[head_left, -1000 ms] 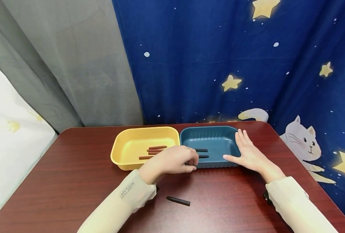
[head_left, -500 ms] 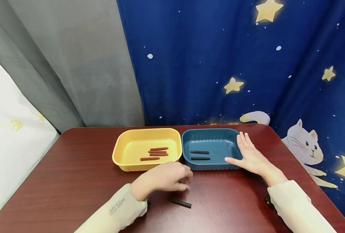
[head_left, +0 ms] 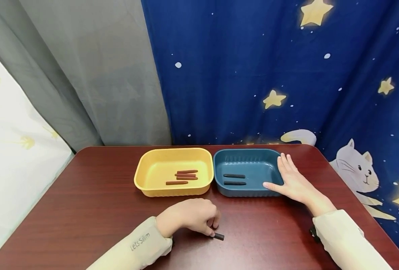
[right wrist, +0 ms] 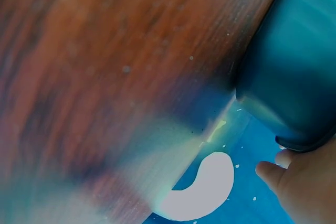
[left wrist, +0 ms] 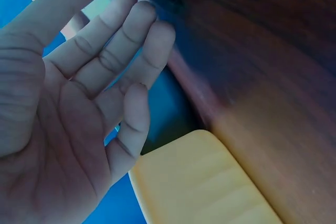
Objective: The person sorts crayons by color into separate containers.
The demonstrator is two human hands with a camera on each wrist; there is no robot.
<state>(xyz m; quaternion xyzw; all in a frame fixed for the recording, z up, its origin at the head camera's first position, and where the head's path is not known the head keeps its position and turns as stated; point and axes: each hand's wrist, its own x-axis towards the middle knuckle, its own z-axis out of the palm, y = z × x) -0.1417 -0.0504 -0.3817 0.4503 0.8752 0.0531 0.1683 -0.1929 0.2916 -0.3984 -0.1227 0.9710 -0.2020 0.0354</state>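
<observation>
My left hand (head_left: pixel 194 217) pinches the black crayon (head_left: pixel 218 236) lying on the table, its thumb on the crayon and the other fingers bent. Only the crayon's right end shows; the rest is covered by the hand. The left wrist view catches the palm and fingers (left wrist: pixel 107 61) near the yellow tray's wall (left wrist: pixel 199 182). My right hand (head_left: pixel 297 183) rests at the right end of the blue tray (head_left: pixel 250 192), fingers spread and thumb over the front rim. Two black crayons (head_left: pixel 234 176) lie in that tray. Several reddish-brown crayons (head_left: pixel 177 183) lie in the yellow tray (head_left: pixel 175 192).
Both trays stand side by side toward the back of the dark red table (head_left: pixel 94 210). Behind the table hang a grey curtain (head_left: pixel 118 93) and a blue curtain (head_left: pixel 219 86) with stars and a cat. A white cloth (head_left: pixel 17 157) borders the left side.
My left hand has come back from the blue tray's front edge toward me, down onto the loose black crayon. The right hand stays at the blue tray. The head view has shifted slightly.
</observation>
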